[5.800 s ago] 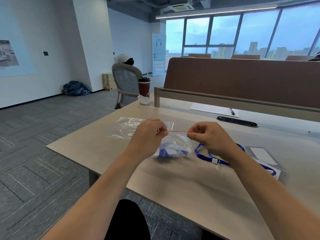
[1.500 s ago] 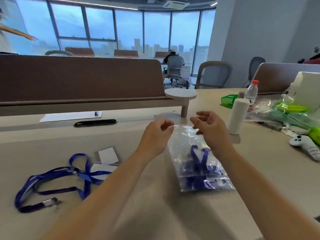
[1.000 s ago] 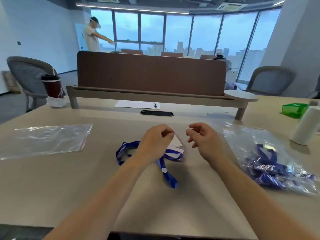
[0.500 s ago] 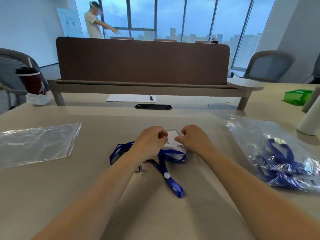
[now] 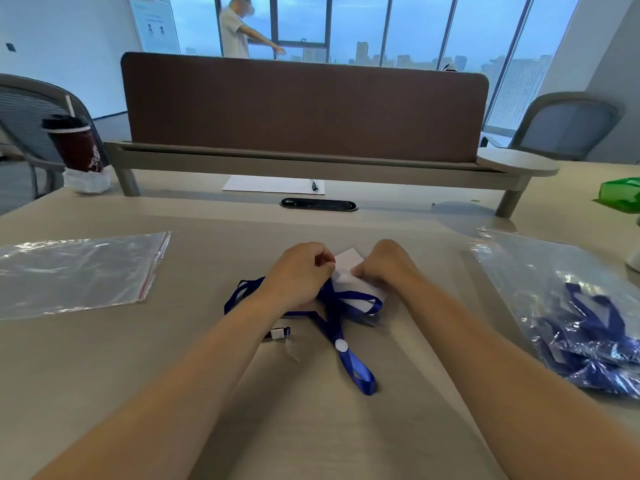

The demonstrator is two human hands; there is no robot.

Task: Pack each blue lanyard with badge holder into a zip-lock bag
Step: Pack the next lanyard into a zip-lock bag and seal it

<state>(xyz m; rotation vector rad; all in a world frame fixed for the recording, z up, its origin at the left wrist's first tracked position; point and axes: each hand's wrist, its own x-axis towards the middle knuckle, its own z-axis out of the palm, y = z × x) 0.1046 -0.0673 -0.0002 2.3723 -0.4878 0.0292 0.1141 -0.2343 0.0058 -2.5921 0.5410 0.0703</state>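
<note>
A blue lanyard [image 5: 337,327] lies in loose loops on the desk in front of me, its white badge holder [image 5: 349,271] at the far end. My left hand [image 5: 299,275] has its fingers curled on the holder's left edge and the strap. On the holder's right edge, my right hand [image 5: 386,266] pinches with curled fingers. An empty zip-lock bag [image 5: 76,271] with a red seal lies flat at the left. A filled zip-lock bag [image 5: 568,306] with blue lanyards inside lies at the right.
A brown desk divider [image 5: 304,109] stands behind, with a paper sheet and pen [image 5: 273,184] and a black cable slot [image 5: 318,204] before it. A dark cup [image 5: 74,143] sits far left, a green box [image 5: 621,195] far right. A person stands at the window.
Earlier I sealed a bag and laid it at the right. Over the last second both hands came down onto the loose lanyard's badge holder and took hold of it.
</note>
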